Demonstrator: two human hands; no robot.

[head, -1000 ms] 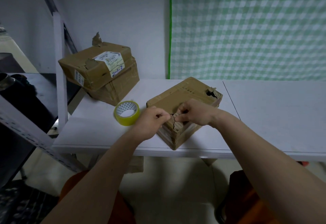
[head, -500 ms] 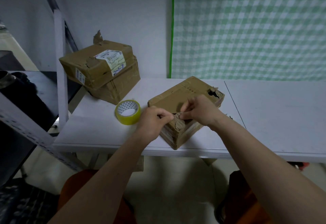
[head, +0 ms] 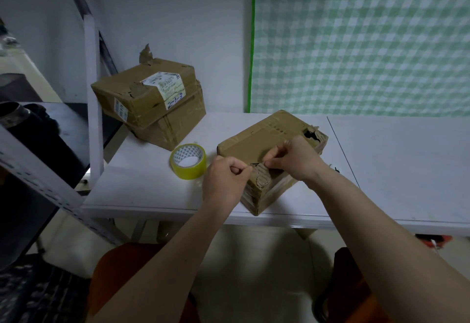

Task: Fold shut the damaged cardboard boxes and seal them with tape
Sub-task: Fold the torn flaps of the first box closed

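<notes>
A white table [head: 279,129] carries everything the task needs, and most of the work looks to be still ahead. At its far left corner two cardboard boxes are stacked: the bottom box [head: 178,125] and on it the top box [head: 142,91], which has a shipping label and a torn scrap of cardboard sticking up at its back edge. I see no fresh tape on either, so I judge both still wait their turn, though their far sides are hidden.

The box being worked on [head: 256,139] sits near the front edge of the table, turned corner-on to the person. It has a ragged hole at its far right corner and a crushed, torn near corner — neither is sealed yet. Just to its left, standing apart from it, is the roll of yellow tape [head: 188,161], lying flat and untouched by either hand.

Both hands meet at the torn near corner. The left hand [head: 225,183] has its fingers curled tight, thumb and forefinger pinching the ragged cardboard edge. The right hand [head: 296,161] is curled the same way, pinching the torn flap from the other side. A dark slit shows between them, so the tear is not yet closed — this is the folding step, with taping to follow.
</notes>
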